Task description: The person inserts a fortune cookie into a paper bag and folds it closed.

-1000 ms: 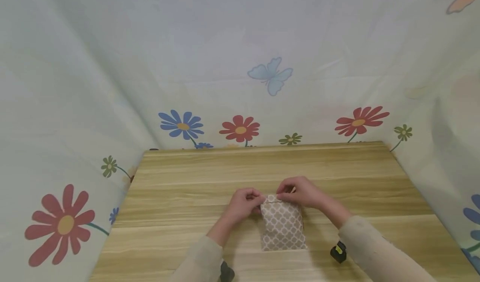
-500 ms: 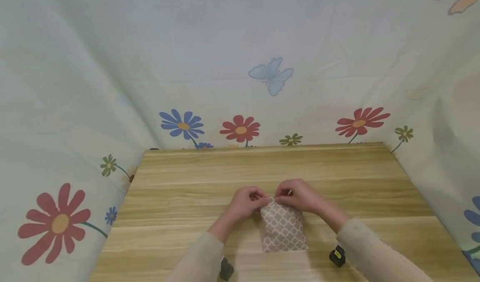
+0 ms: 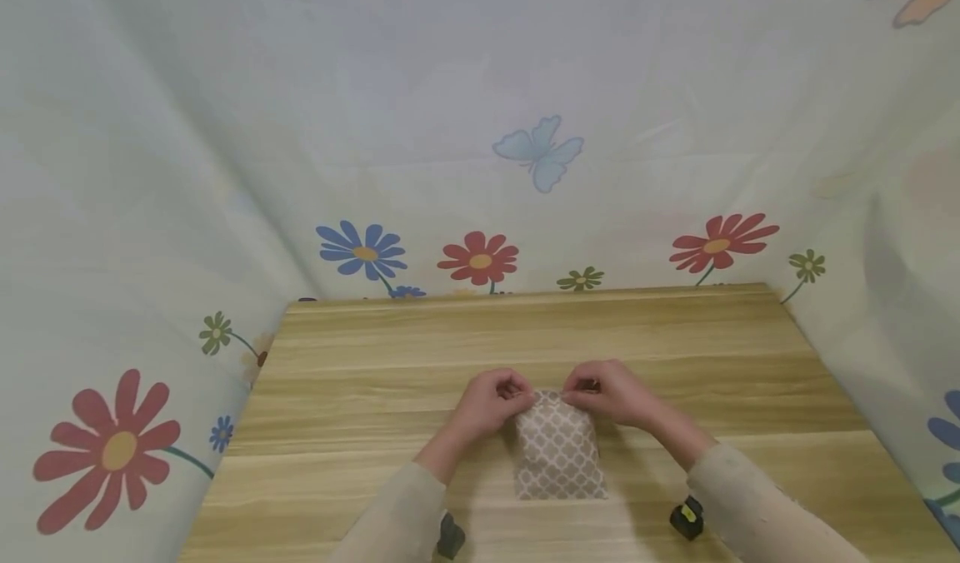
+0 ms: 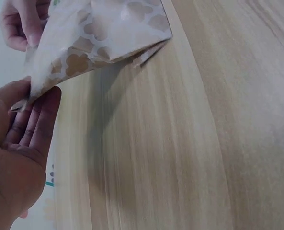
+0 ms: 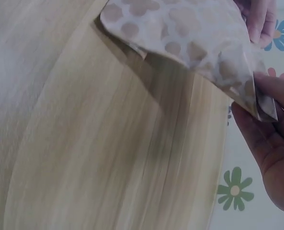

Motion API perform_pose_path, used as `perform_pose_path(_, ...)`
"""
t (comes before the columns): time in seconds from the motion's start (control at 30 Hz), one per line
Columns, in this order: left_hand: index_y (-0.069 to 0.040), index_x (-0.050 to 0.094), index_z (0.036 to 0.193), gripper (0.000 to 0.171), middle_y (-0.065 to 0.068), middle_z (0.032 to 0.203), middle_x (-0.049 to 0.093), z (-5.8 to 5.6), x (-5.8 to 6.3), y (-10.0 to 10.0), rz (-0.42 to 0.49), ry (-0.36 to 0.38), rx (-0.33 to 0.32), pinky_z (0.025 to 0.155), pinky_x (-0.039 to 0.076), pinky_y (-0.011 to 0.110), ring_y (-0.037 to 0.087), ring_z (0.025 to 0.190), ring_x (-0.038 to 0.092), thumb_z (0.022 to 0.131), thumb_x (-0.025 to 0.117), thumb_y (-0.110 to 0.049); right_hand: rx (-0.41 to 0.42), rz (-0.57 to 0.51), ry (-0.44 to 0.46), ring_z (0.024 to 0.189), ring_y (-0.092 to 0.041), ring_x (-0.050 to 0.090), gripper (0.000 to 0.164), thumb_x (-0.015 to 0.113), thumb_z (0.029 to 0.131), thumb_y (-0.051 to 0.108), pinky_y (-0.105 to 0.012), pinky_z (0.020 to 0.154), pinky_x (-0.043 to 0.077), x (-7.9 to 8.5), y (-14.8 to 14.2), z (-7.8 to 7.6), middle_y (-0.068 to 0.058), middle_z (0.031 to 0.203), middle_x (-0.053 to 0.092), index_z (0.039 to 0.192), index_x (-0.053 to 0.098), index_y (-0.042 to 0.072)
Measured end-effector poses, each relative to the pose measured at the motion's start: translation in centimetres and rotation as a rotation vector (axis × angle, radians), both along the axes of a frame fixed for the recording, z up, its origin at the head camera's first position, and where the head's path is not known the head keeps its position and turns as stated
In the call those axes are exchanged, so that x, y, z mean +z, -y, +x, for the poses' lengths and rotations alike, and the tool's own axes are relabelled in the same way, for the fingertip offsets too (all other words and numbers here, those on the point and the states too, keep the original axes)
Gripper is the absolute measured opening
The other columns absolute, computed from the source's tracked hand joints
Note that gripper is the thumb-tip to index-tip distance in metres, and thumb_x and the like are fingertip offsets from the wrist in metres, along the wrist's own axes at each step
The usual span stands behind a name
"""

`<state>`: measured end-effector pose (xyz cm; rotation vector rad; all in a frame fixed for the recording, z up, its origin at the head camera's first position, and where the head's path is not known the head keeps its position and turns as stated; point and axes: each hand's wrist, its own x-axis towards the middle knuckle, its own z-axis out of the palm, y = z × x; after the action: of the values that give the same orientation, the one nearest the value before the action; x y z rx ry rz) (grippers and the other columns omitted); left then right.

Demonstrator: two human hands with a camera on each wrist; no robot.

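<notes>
A small tan paper bag [image 3: 561, 455] with a white lattice pattern stands out from the wooden tabletop between my hands, its upper end raised. My left hand [image 3: 486, 401] pinches the bag's upper left corner between thumb and fingers. At the upper right corner, my right hand [image 3: 611, 392] does the same. In the left wrist view the bag's edge [image 4: 77, 62] runs into the left hand's grip. A folded-over edge [image 5: 264, 103] shows between the right thumb and fingers in the right wrist view. What the bag contains is hidden.
The wooden table [image 3: 360, 355] ends at a pale cloth backdrop [image 3: 420, 130] printed with flowers and a butterfly. Dark wrist-worn devices show beneath each sleeve, one at the left [image 3: 450, 536] and one at the right [image 3: 687, 517].
The hands came closer together at the bag's top, then moved apart, the right hand shifting right. The small flap that stood up between them now lies as a wider, flatter top edge.
</notes>
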<state>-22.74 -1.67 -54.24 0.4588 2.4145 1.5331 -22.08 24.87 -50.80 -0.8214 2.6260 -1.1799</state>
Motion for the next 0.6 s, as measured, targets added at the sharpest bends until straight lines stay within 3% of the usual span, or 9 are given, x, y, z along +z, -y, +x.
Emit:
perform_pose_path(0.2, -0.012, 0.077, 0.097, 0.01, -0.003, 0.091, 0.071, 0.0, 0.0, 0.2, -0.007, 0.0, 0.002, 0.073, 0.056, 0.025, 0.012, 0.083, 0.064, 0.096, 0.081, -0.021, -0.073, -0.042, 0.039, 0.087, -0.009, 0.069, 0.01, 0.077, 0.099, 0.017, -0.026, 0.078, 0.06, -0.2, -1.0, 0.4, 0.003, 0.096, 0.078, 0.105, 0.08, 0.009)
perform_pose_path(0.6, -0.016, 0.077, 0.099, 0.007, -0.005, 0.093, 0.072, 0.0, 0.3, 0.6, -0.006, 0.041, 0.009, 0.074, 0.058, 0.026, 0.013, 0.085, 0.066, 0.098, 0.079, -0.022, -0.142, -0.087, 0.049, 0.084, -0.009, 0.068, 0.007, 0.074, 0.101, 0.012, -0.026, 0.076, 0.059, -0.8, -1.8, 0.7, 0.005, 0.093, 0.076, 0.102, 0.081, 0.012)
